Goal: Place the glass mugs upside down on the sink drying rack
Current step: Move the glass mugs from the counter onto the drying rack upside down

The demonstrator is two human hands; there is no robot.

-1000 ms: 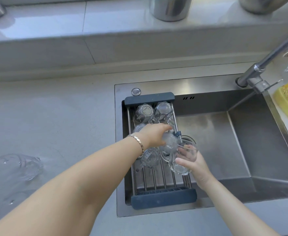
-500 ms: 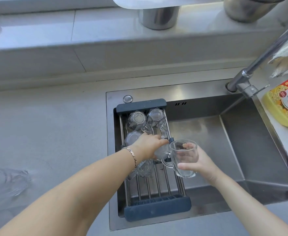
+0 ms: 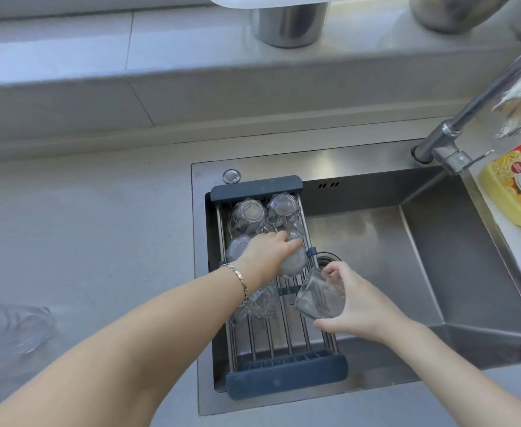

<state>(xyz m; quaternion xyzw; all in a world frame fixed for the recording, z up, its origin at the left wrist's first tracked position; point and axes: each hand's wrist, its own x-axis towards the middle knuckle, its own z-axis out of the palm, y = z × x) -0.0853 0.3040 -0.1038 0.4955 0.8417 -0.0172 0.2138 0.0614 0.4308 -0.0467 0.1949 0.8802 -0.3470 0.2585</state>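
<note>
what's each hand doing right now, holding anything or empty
Left hand: closed on an upside-down glass mug on the drying rack.
Right hand: holding a tilted glass mug above the rack.

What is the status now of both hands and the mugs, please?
Left hand on a mug on the drying rack. Right hand holds a tilted mug over rack's right edge. Near rack bars free.

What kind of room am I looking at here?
Most likely a home kitchen: a stainless steel sink with a chrome tap, a dark-ended metal drying rack holding clear glass mugs, and a yellow dish soap bottle beside it.
</note>
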